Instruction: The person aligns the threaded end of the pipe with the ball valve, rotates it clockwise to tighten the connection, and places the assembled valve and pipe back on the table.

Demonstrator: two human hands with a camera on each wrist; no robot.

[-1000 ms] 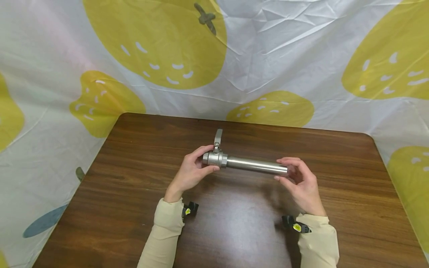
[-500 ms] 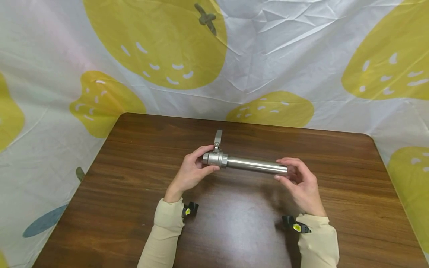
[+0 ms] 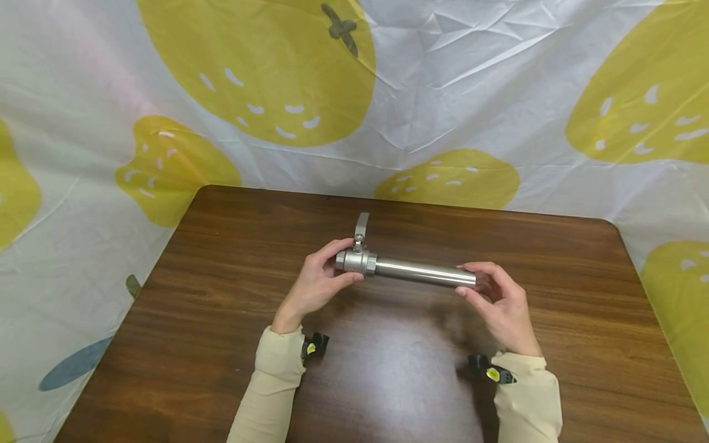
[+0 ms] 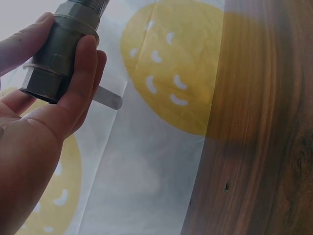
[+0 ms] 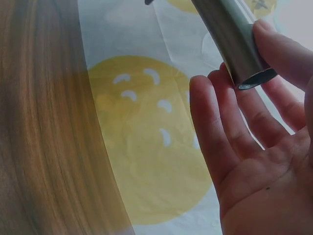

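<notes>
In the head view my left hand (image 3: 311,286) grips a metal ball valve (image 3: 354,261) by its body, thumb in front and fingers behind. Its flat lever handle (image 3: 362,225) points away toward the back of the table. A smooth steel pipe (image 3: 423,272) runs right from the valve, in line with it. My right hand (image 3: 503,307) pinches the pipe's far end between thumb and fingertips. Screw threads (image 4: 94,5) show where the pipe meets the valve (image 4: 56,54) in the left wrist view. Seen from the right wrist, the pipe's open end (image 5: 258,78) faces my palm.
Beneath both hands is a brown wood-grain table (image 3: 221,295) with rounded back corners. A white cloth (image 3: 460,80) printed with yellow fruit hangs along its back and sides. Small black cameras (image 3: 493,372) are worn at both wrists, over beige sleeves (image 3: 528,400).
My right hand has shifted very slightly to the right, its thumb moving a little along the pipe's end. The valve, the pipe and my left hand stay almost where they were.
</notes>
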